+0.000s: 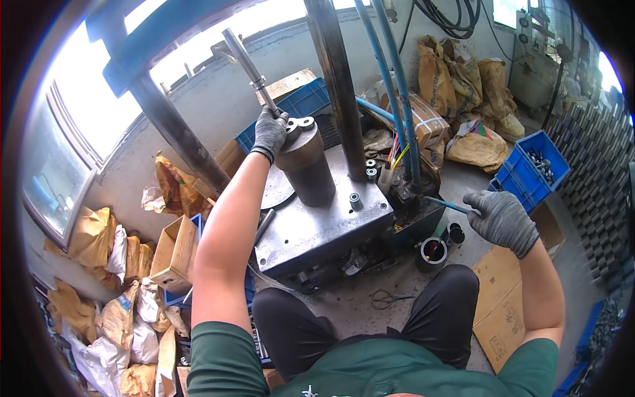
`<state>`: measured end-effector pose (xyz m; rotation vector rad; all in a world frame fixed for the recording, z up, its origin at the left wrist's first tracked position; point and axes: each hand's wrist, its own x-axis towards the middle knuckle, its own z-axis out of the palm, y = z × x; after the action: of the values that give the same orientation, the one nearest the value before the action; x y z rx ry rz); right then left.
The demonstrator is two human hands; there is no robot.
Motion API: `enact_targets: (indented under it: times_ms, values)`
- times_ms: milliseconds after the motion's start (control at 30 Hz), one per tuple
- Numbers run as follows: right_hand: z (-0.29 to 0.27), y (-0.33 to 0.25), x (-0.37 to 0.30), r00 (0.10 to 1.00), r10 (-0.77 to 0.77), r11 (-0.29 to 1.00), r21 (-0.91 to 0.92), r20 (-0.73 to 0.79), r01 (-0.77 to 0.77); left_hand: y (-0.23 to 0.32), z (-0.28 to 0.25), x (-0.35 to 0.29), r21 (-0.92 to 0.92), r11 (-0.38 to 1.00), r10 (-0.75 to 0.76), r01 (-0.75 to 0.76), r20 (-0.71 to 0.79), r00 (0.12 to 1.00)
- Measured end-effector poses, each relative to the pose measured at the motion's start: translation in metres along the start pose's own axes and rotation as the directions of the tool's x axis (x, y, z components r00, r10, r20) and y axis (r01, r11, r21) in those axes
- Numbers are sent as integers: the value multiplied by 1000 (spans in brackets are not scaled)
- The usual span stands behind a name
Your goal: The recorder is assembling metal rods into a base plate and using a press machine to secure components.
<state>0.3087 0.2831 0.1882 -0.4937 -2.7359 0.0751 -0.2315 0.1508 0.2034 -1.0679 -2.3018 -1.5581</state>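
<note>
My left hand (270, 134), in a grey glove, is closed round the lower end of a stepped metal shaft (243, 61), which slants up and to the left. It is beside a thick dark steel cylinder (311, 175) with small metal rings (305, 124) on top. The cylinder stands on a steel press table (317, 228). Over to the right, my right hand (504, 223), also gloved, grips a thin blue stick (446, 204). The stick points left toward a dark, grimy container (417, 218), where its far tip is hard to make out.
Small bushings (356, 201) sit on the table. Dark press columns (337, 86) and blue pipes (400, 86) rise behind it. Round cups (432, 254) and scissors (389, 299) are on the floor. A blue crate of metal parts (532, 169) stands right; sacks and cartons (173, 255) crowd the left.
</note>
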Motion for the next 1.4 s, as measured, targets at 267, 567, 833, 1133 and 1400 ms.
enact_targets:
  times_ms: [267, 567, 833, 1133, 1400]
  values:
    - [-5, -5, 4, 989, 27, 999, 40, 143, -33, -18, 3, 13, -318, 947, -22, 52, 99, 995]
    - [4, 4, -20, 931, -30, 993, 116, 363, -13, -13, 9, 5, -362, 932, 23, -8, 36, 999]
    - [33, -1, -69, 915, 61, 966, 208, 400, -155, -7, -3, -2, -147, 988, 58, -47, 70, 996]
    - [34, -6, -67, 915, 138, 959, 179, 380, -219, -5, 0, -2, -274, 960, 69, -57, 34, 997]
    - [34, -10, -69, 932, 158, 967, 140, 327, -213, 9, 0, -11, -248, 969, 22, -10, 46, 999]
